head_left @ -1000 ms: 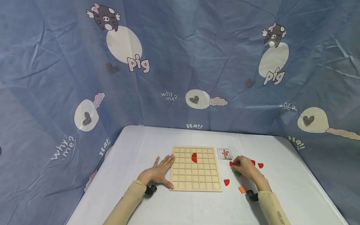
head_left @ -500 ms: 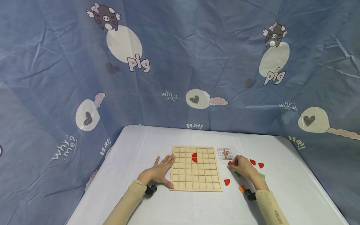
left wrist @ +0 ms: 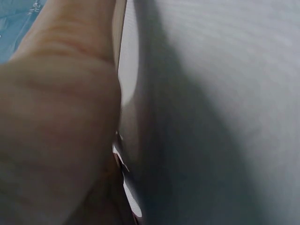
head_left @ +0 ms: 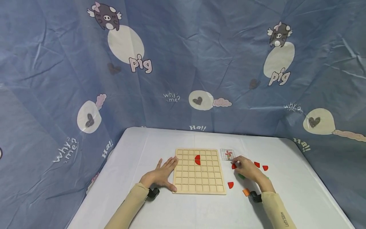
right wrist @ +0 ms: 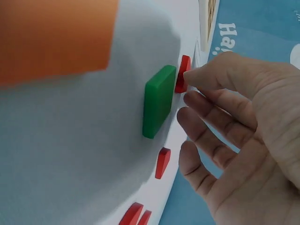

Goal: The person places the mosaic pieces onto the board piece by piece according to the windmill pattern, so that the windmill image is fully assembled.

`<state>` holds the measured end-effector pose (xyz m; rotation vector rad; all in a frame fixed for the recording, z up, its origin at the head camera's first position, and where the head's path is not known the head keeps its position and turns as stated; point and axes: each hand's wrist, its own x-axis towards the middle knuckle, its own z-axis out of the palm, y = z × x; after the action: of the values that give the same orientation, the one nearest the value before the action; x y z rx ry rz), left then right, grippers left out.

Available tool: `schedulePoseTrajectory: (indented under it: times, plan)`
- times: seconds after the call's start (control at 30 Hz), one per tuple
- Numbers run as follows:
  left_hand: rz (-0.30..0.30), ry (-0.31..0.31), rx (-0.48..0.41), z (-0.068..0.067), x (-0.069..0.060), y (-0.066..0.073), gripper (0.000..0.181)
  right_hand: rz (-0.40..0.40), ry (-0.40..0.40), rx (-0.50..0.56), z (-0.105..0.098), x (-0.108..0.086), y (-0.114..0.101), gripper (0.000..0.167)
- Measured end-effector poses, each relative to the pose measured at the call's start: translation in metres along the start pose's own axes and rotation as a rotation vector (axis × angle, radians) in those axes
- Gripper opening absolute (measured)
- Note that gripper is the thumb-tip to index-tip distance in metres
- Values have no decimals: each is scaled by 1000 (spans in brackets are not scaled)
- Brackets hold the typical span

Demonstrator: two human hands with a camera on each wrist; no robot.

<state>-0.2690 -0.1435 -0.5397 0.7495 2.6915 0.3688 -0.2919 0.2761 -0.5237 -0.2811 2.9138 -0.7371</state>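
My left hand (head_left: pixel 160 176) rests with spread fingers along the left edge of a wooden grid board (head_left: pixel 197 181). Two red quarter-round pieces (head_left: pixel 197 162) sit in the board's upper cells, one above the other. To the board's right, my right hand (head_left: pixel 248 169) reaches a fingertip to the lower edge of a small pattern card (head_left: pixel 227 154). Its thumb is close to a red piece (head_left: pixel 233 166) on the table; whether they touch I cannot tell. In the right wrist view the fingers are loosely bent, and a green piece (right wrist: pixel 159 101) lies beside them.
An orange piece (head_left: pixel 246 192) lies near the right wrist. Another red quarter-round piece (head_left: pixel 230 185) is by the board's right edge. Two more red pieces (head_left: pixel 265 168) lie beyond the right hand. A blue printed cloth (head_left: pixel 177 63) hangs behind the white table (head_left: pixel 200 213).
The pattern card has shifted slightly up and left. My right fingers have moved from the red piece toward the card, and that piece sits slightly further left. The left hand stays still.
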Motion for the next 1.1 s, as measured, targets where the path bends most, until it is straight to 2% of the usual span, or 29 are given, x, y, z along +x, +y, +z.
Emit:
schedulePoseTrajectory:
  times: [0.17,1.1]
  plan:
    - [8,-2,-3,1,-1,-1,138,-3,-7,-7,2,0,-2,29]
    - [22,5,-16,-1,-1,1,136,-20,13,-20,6,1,3,23]
